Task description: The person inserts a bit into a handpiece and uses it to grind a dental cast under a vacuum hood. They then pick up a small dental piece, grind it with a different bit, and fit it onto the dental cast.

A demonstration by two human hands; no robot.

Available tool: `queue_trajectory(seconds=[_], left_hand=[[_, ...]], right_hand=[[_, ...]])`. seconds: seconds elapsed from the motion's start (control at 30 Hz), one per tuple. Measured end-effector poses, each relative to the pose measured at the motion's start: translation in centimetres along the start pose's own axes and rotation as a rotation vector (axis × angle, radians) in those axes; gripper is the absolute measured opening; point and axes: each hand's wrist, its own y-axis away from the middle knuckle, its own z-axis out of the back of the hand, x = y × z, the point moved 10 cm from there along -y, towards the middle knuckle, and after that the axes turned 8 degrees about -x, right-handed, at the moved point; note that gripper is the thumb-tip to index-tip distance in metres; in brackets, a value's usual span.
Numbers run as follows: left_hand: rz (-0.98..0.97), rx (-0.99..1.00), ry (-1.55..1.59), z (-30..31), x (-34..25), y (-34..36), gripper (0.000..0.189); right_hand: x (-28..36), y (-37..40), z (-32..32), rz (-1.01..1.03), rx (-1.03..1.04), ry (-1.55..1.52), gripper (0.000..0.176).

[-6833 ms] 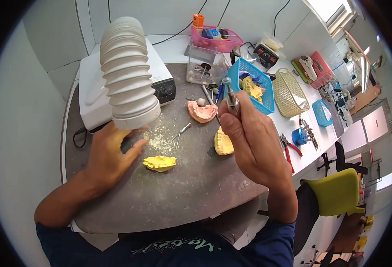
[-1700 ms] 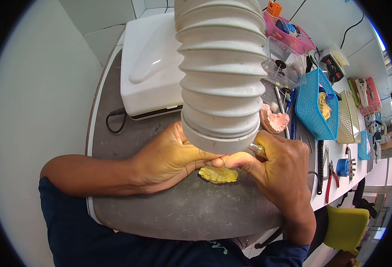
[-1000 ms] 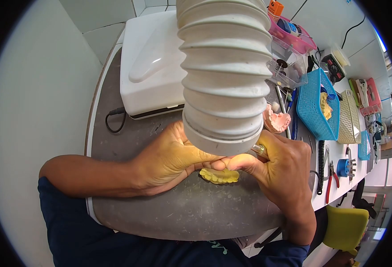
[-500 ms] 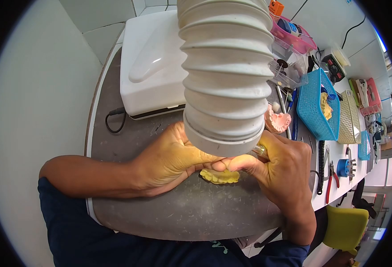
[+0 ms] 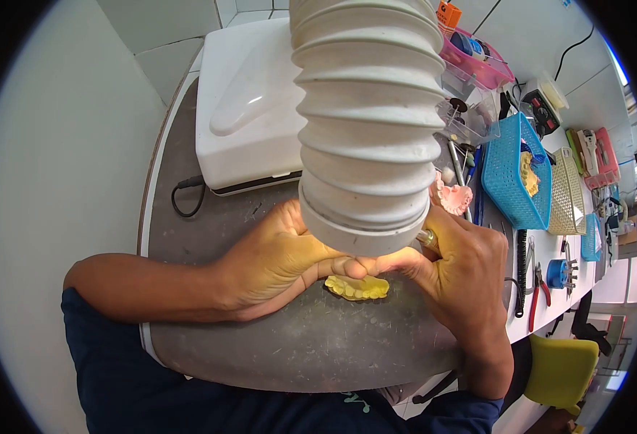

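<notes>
My left hand (image 5: 282,253) reaches in from the left, its fingers curled beneath the mouth of a white corrugated suction hose (image 5: 369,130). What those fingers pinch, if anything, is hidden by the hose. My right hand (image 5: 459,267) is wrapped round a handpiece (image 5: 427,240), of which only a short shiny metal length shows; its tip is out of sight. The fingers of both hands meet just below the hose mouth. Directly under them, a yellow dental cast (image 5: 358,288) with a row of teeth lies on the grey bench top (image 5: 297,354).
A white box-like machine (image 5: 250,108) stands at the back left. A pink dental cast (image 5: 452,197) sits behind my right hand. Farther right are a blue basket (image 5: 517,177) with casts, a cream basket (image 5: 568,192), red-handled pliers (image 5: 539,296) and a blue bur holder (image 5: 561,273).
My right hand and the handpiece have shifted very slightly, and the fingers have changed position a little under the hose. The yellow cast has stayed in place.
</notes>
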Motion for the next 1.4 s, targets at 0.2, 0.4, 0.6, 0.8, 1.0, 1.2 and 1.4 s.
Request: queue_trajectory(seconds=[0.2, 0.4, 0.6, 0.8, 1.0, 1.2, 1.4], left_hand=[[-0.036, -0.001, -0.062, 0.1, -0.4, -0.2, 0.034], [-0.235, 0.024, -0.324, 0.1, -2.0, -0.3, 0.03], [-0.191, -0.103, -0.413, 0.3, -2.0, -0.1, 0.025], [-0.13, -0.124, -0.307, 0.4, -1.4, -0.3, 0.025], [-0.212, -0.108, -0.187, 0.5, -2.2, -0.3, 0.037], [-0.187, -0.059, -0.036, 0.3, -2.1, -0.1, 0.038], [-0.205, -0.134, -0.128, 0.6, -2.1, -0.1, 0.033]], right_hand=[[0.1, -0.2, 0.2, 0.008, -0.033, -0.025, 0.052], [0.4, -0.3, 0.6, -0.014, -0.056, -0.065, 0.045], [0.3, -0.2, 0.8, -0.041, -0.057, -0.052, 0.045], [0.3, -0.3, 0.7, -0.035, -0.062, -0.059, 0.046], [0.4, -0.2, 0.2, -0.043, 0.01, -0.058, 0.054], [0.2, -0.1, -0.3, -0.036, 0.007, -0.022, 0.059], [0.3, 0.1, -0.6, -0.024, 0.033, 0.017, 0.059]])
